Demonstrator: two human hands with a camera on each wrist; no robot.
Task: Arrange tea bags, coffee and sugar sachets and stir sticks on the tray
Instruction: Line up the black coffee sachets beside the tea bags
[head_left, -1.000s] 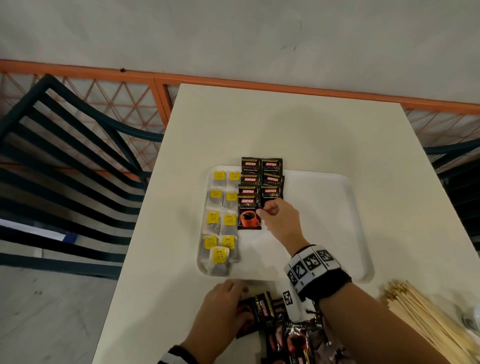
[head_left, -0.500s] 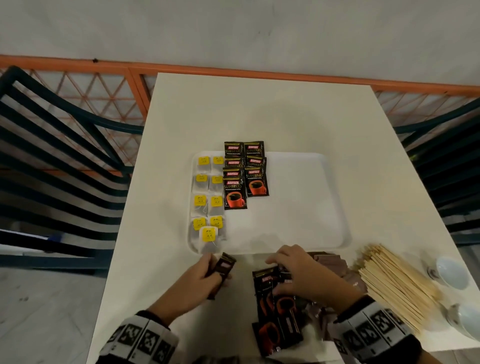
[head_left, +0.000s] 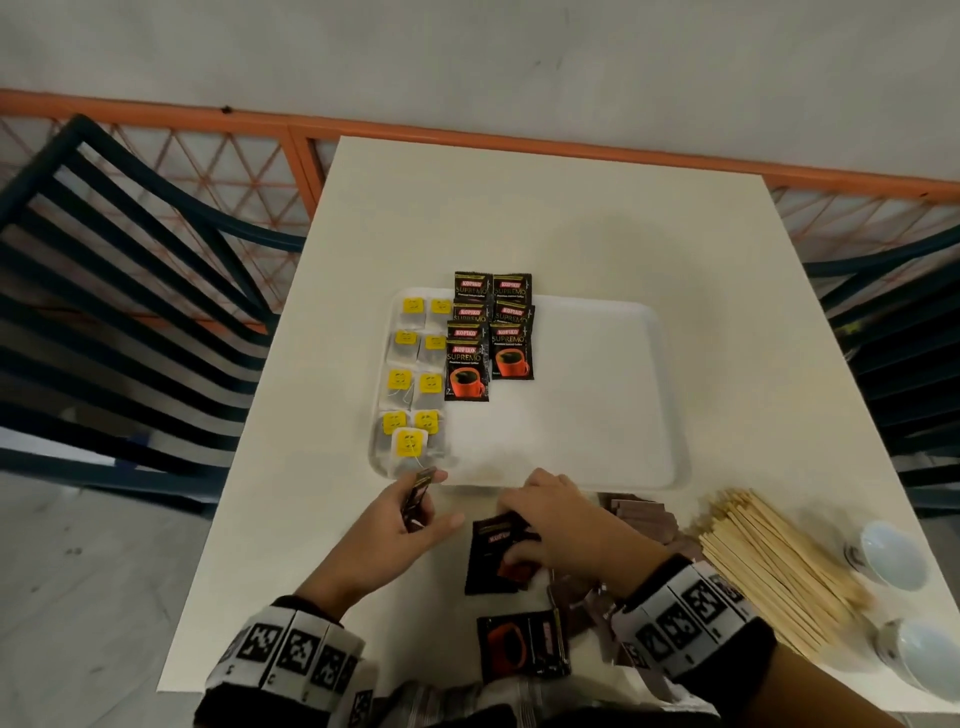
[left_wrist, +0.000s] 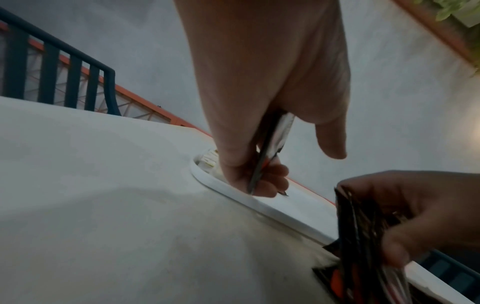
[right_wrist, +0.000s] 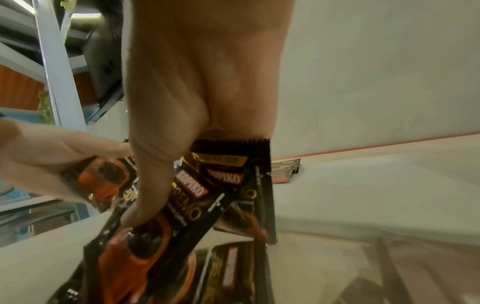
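Observation:
A white tray (head_left: 597, 395) sits mid-table with two columns of yellow-tagged tea bags (head_left: 413, 384) on its left side and overlapping black coffee sachets (head_left: 488, 338) beside them. My left hand (head_left: 415, 512) holds one black coffee sachet (head_left: 418, 499) upright on edge, just in front of the tray's near rim (left_wrist: 249, 202). My right hand (head_left: 545, 525) grips coffee sachets (head_left: 496, 556) from the loose pile near the table's front edge, thumb pressed on the top sachet (right_wrist: 189, 197).
Brown sugar sachets (head_left: 641, 517) lie right of my right hand. A bundle of wooden stir sticks (head_left: 774, 561) lies at the front right, with two white cups (head_left: 883, 556) beyond it. Another coffee sachet (head_left: 522, 649) lies by the front edge. Dark chairs flank the table.
My right hand left the tray's coffee rows and came back to the loose pile, gripping sachets. My left hand lifted one sachet off the pile and holds it by the tray's near rim.

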